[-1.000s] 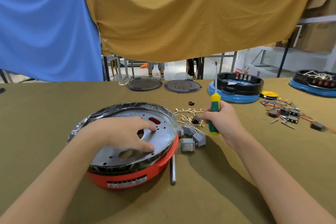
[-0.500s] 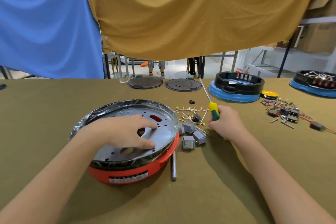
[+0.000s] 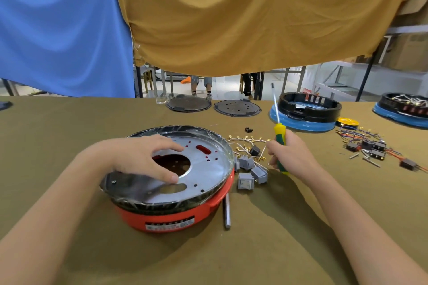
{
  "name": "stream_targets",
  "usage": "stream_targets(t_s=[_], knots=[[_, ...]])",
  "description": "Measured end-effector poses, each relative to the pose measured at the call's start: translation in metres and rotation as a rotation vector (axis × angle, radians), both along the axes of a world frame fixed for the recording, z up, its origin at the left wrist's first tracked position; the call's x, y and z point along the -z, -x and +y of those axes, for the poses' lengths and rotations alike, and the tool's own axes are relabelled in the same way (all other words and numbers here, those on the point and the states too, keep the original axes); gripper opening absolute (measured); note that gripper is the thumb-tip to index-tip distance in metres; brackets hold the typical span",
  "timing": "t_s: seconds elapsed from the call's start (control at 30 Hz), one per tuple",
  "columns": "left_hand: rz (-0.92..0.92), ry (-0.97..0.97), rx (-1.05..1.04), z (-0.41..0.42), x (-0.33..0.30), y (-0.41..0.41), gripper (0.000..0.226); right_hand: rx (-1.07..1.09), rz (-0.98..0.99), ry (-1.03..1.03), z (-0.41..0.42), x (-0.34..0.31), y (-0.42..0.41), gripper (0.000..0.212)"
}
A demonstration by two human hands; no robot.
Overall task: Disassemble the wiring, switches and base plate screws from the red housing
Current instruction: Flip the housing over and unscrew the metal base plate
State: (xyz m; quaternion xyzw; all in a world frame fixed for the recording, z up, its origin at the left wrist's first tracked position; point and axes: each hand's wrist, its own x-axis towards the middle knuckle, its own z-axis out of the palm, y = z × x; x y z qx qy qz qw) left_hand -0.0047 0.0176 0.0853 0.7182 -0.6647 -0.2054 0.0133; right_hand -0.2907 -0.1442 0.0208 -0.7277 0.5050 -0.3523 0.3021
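The round red housing [image 3: 171,217] stands on the table in front of me, capped by a silver base plate [image 3: 208,166] with a large centre hole and a plastic-wrapped black rim. My left hand [image 3: 141,157] rests on the plate, fingers spread around the centre hole. One screw [image 3: 113,181] shows at the plate's left edge. My right hand [image 3: 291,157] grips a green and yellow screwdriver [image 3: 279,136] beside the housing, its shaft pointing up and away. Grey switches [image 3: 246,179] and gold-tipped white wires [image 3: 245,141] lie between the housing and my right hand.
A metal rod [image 3: 227,210] lies by the housing's right side. Two dark round plates [image 3: 188,104] sit at the far edge. Black-and-blue housings [image 3: 305,111] stand at the back right. Loose wires and black switches [image 3: 368,146] lie at right. Blue and mustard cloths hang behind.
My right hand tipped the screwdriver left, then brought it back nearly upright, staying beside the switches. My left hand stayed on the base plate with little movement.
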Motion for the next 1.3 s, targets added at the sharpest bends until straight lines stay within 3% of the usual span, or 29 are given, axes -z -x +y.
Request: stream_targets(t_s=[0.1, 0.17, 0.23, 0.33, 0.43, 0.57, 0.73, 0.97, 1.1, 1.3], knots=[[0.028, -0.02, -0.035, 0.003, 0.003, -0.009, 0.076, -0.148, -0.204, -0.163, 0.008, -0.007, -0.002, 0.011], [0.067, 0.108, -0.109, 0.004, 0.004, -0.017, 0.07, -0.231, -0.288, -0.181, 0.013, -0.009, -0.004, 0.013], [-0.01, 0.294, -0.245, -0.001, 0.007, -0.031, 0.063, -0.297, -0.367, -0.197, 0.016, -0.008, -0.007, 0.013], [-0.075, 0.292, -0.414, -0.006, 0.014, -0.05, 0.057, -0.413, -0.438, -0.244, 0.021, -0.006, -0.014, 0.014], [0.077, 0.321, -0.504, -0.006, 0.022, -0.061, 0.024, -0.504, -0.454, -0.233, 0.026, -0.006, -0.02, 0.02], [0.269, 0.472, -0.596, -0.001, 0.023, -0.064, 0.026, -0.534, -0.494, -0.225, 0.031, -0.007, -0.023, 0.023], [0.503, 0.478, -0.698, 0.005, 0.023, -0.065, 0.026, -0.503, -0.503, -0.245, 0.033, -0.004, -0.024, 0.016], [0.757, 0.606, -0.905, 0.007, 0.019, -0.067, 0.022, -0.528, -0.543, -0.335, 0.035, -0.002, -0.025, 0.025], [0.872, 0.52, -0.908, 0.009, 0.019, -0.062, 0.015, -0.5, -0.587, -0.353, 0.034, 0.002, -0.027, 0.037], [0.735, 0.293, -0.74, 0.013, 0.02, -0.055, 0.016, -0.453, -0.607, -0.322, 0.034, 0.006, -0.035, 0.055]])
